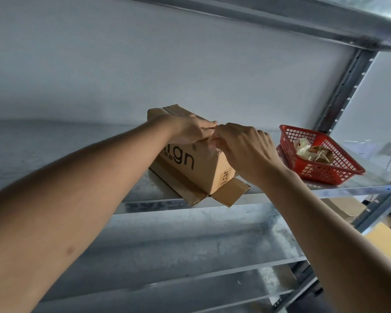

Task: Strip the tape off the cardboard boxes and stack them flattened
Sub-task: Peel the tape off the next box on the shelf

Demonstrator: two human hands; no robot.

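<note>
Brown printed cardboard box [191, 163] upright on shelf, bottom flaps splayed.

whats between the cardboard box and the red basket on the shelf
In the head view, the right hand and its wrist fill that gap, fingers pinching clear tape at the cardboard box; behind lies bare shelf beside the red basket.
</note>
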